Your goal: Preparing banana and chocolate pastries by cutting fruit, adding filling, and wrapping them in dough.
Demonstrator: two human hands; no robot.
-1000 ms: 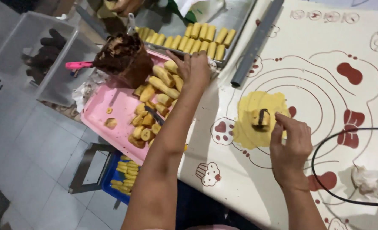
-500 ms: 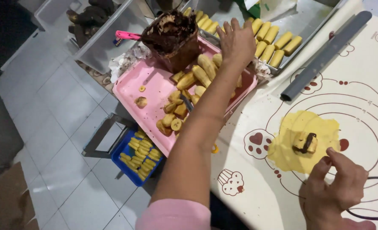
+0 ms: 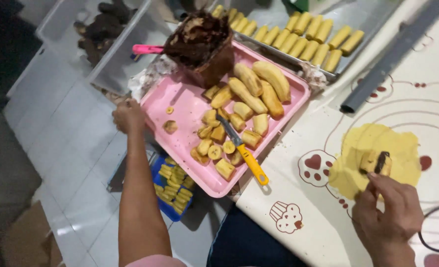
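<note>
White matting printed with paws covers the table, where the edge of the yellow dough sheet [image 3: 377, 153] is pinched by the right hand [image 3: 388, 217]. The left hand [image 3: 128, 116], withdrawn from the bananas [image 3: 259, 86], now grips the pink tray [image 3: 180, 106] rim; a knife [image 3: 243, 151] lies between.

Left hand [image 3: 128, 115] is loosely curled on an outstretched arm, while the right hand [image 3: 388, 213] has fingers bent, knuckles up.

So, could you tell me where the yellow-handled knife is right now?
In the head view the knife lies on the pink tray, among the cut banana pieces, its handle sticking out over the tray's near edge, between both hands.
</note>
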